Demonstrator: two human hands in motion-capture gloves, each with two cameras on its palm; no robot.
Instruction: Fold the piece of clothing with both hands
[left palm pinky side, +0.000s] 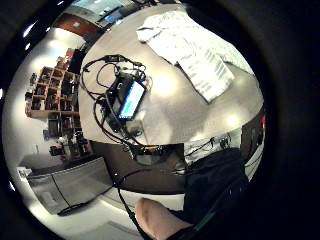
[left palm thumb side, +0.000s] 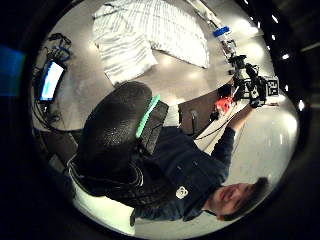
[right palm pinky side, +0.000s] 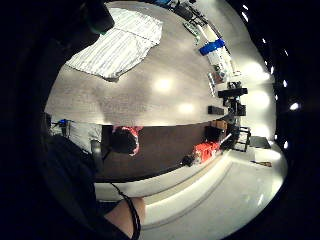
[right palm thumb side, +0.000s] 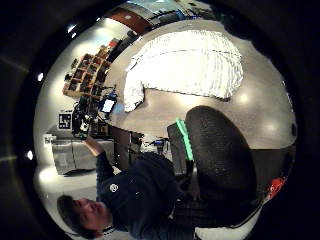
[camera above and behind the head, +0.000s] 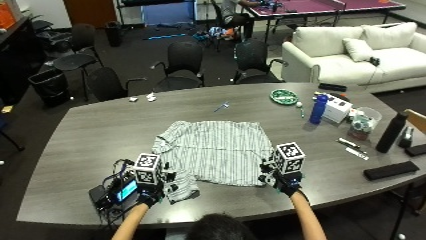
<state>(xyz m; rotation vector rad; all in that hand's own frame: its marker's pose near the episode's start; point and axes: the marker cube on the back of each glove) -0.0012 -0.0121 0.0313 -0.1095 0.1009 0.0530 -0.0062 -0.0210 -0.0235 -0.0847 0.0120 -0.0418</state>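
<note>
I see the striped shirt (camera above and behind the head: 214, 151) lying spread flat on the grey surface (camera above and behind the head: 100, 130), near the edge closest to me, roughly centred between my two arms. Its near hem runs almost parallel to that edge, with a strip of bare surface between them. One sleeve (camera above and behind the head: 178, 189) sticks out at the shirt's near left corner.

My left hand (camera above and behind the head: 152, 192) is raised just beside that sleeve, above the surface close to the near edge. My right hand (camera above and behind the head: 284, 182) is raised at the shirt's near right corner. From the palm views both hands are up off the cloth, looking down on it from a distance: the shirt shows whole in the right thumb side view (right palm thumb side: 187, 67) and again in the left thumb side view (left palm thumb side: 150, 37). I cannot tell whether the fingers of either hand are released or clenched; nothing shows cloth held in them.

Just left of my left hand sits a small device with a lit screen (camera above and behind the head: 123, 191) amid a tangle of black cables, touching the near edge area of the surface. On the far right there is a blue bottle (camera above and behind the head: 319, 108), a white box (camera above and behind the head: 338, 109), a black bottle (camera above and behind the head: 390, 131) and a black flat case (camera above and behind the head: 391, 170), all well apart from the shirt. A green dish (camera above and behind the head: 285, 96) lies beyond the shirt. Broad bare surface is open on the shirt's left, right and far sides.
</note>
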